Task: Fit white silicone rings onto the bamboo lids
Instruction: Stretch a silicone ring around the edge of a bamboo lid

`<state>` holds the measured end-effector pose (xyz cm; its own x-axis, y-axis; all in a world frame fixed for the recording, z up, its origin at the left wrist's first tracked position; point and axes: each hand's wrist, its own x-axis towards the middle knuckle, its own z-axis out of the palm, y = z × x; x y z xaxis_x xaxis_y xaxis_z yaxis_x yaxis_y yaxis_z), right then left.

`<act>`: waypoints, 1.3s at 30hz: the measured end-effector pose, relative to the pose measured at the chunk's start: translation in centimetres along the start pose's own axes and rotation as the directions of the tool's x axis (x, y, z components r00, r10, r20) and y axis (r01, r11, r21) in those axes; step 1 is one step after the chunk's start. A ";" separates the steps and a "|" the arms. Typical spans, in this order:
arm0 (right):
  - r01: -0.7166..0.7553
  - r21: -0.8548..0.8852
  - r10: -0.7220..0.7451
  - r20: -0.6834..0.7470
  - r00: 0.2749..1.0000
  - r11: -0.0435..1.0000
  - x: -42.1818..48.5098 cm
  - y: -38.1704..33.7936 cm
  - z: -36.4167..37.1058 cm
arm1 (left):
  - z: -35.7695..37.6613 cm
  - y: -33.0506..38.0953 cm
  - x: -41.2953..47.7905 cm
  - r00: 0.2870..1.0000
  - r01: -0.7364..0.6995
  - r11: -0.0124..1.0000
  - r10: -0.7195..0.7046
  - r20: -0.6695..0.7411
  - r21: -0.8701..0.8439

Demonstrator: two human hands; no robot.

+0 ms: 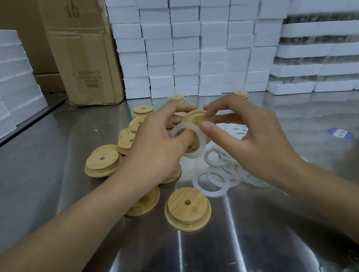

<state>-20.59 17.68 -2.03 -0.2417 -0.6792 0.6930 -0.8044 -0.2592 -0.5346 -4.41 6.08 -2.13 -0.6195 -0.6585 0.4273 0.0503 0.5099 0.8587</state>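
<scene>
Now L fingers (178,109) grip bamboo lid (194,117), R fingers (206,127) pinch white ring (194,154) against its rim.

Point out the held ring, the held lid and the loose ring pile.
held ring (183,126), head view, upper arc
held lid (193,117), head view, visible face
ring pile (213,194), head view, nearest ring's band
</scene>
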 end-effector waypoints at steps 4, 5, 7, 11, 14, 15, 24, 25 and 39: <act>0.034 -0.009 -0.034 0.031 0.999 0.999 0.0 0.2 0.3 | 0.2 0.2 -0.2 1.000 0.020 1.000 -0.020 -0.006 0.000; 0.048 -0.020 -0.047 0.035 0.998 0.999 0.0 0.4 0.3 | 0.2 0.3 -0.2 1.000 0.028 1.000 -0.028 -0.006 -0.007; 0.067 -0.038 -0.065 0.041 0.997 0.997 0.1 0.7 0.4 | 0.3 0.3 -0.2 0.999 0.036 0.999 -0.036 -0.001 -0.004; 0.074 -0.072 -0.070 0.062 0.996 0.995 0.2 1.0 0.4 | 0.3 0.3 -0.2 1.000 0.025 0.998 -0.025 -0.001 0.064; 0.052 -0.046 -0.048 0.078 0.996 0.998 0.1 0.7 0.3 | 0.4 0.3 -0.2 0.999 0.034 0.997 -0.035 0.014 0.071; 0.035 -0.027 -0.032 0.099 0.995 0.999 0.1 0.6 0.3 | 0.5 0.3 -0.2 0.999 0.031 0.996 -0.033 0.020 0.080; -0.145 0.091 0.121 0.226 0.967 0.985 -0.1 1.2 1.1 | 0.6 0.0 -0.3 0.998 0.020 0.987 -0.030 0.059 0.160; -0.154 0.112 0.127 0.218 0.968 0.982 -0.1 1.4 1.3 | 0.7 0.0 -0.3 0.997 0.023 0.987 -0.034 0.064 0.162; -0.278 0.364 0.289 0.023 0.957 0.889 0.0 1.9 1.7 | 2.1 0.5 -1.6 0.955 -0.239 0.914 0.160 0.250 0.328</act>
<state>-21.14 16.04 -3.89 -0.4513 -0.7411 0.4971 -0.4508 -0.2914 -0.8437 -5.04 8.58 -3.00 -0.7793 -0.4086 0.4752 -0.0627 0.8052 0.5896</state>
